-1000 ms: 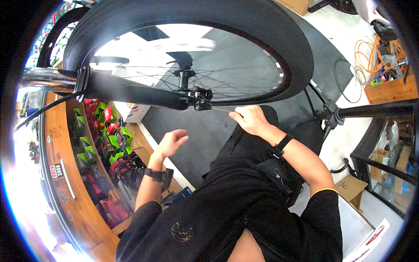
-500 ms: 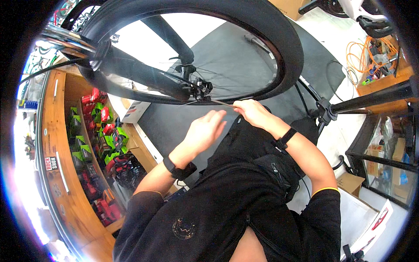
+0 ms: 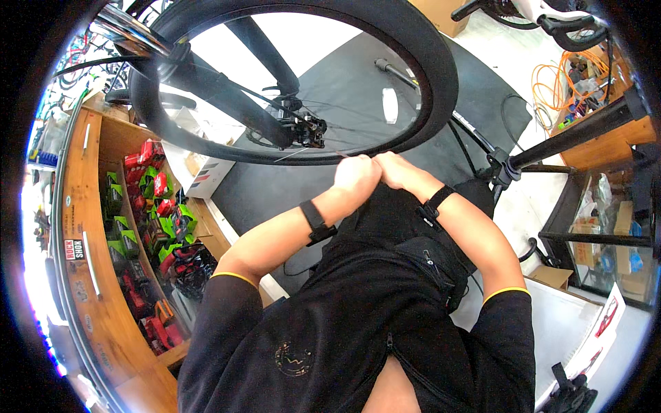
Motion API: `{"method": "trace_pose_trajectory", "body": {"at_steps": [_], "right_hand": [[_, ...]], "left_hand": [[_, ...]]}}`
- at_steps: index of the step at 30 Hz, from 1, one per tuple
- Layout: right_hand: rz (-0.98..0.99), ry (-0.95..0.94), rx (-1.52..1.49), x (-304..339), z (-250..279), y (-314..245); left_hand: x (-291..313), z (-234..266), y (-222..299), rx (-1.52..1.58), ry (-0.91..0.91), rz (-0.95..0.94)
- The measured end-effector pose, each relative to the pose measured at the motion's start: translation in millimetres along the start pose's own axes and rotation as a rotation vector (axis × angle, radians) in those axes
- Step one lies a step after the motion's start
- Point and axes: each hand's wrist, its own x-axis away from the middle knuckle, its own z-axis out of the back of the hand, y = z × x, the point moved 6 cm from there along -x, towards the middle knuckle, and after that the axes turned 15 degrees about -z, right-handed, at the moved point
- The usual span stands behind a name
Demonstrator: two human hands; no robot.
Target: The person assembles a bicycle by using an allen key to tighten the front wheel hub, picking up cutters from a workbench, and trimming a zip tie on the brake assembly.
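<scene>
My left hand (image 3: 357, 180) is closed, its fist brought up against my right hand (image 3: 397, 171), which is closed too. A slim end of a thin metal rod (image 3: 342, 155) pokes out above the left fist; the rest is hidden by the fingers. Ahead and to the left of both hands is a black brake caliper (image 3: 306, 131) at the hub end of the bicycle fork (image 3: 227, 96). The front wheel's black tyre (image 3: 439, 82) curves just beyond my knuckles. A thin wire end (image 3: 291, 155) sticks out below the caliper.
A wooden cabinet (image 3: 88, 165) with red and green packages (image 3: 155, 206) stands at the left. On the right are a black stand arm (image 3: 571, 141) and a glass-sided cabinet (image 3: 613, 227). An orange cable coil (image 3: 554, 86) lies behind it. A dark mat (image 3: 344, 69) covers the floor under the wheel.
My left hand has moved right, closing from spread fingers to meet the right hand. The rod has drawn away from the caliper. Wheel and fork appear shifted up and left.
</scene>
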Motion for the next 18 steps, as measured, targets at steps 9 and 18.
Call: {"method": "trace_pose_trajectory", "body": {"at_steps": [9, 18], "right_hand": [[0.056, -0.211, -0.688, 33, 16, -23], [0.127, -0.230, -1.246, 10, -7, -83]], "left_hand": [[83, -40, -13, 0.908, 0.089, 0.277], [111, -12, -48, 0.956, 0.424, 0.532]]}}
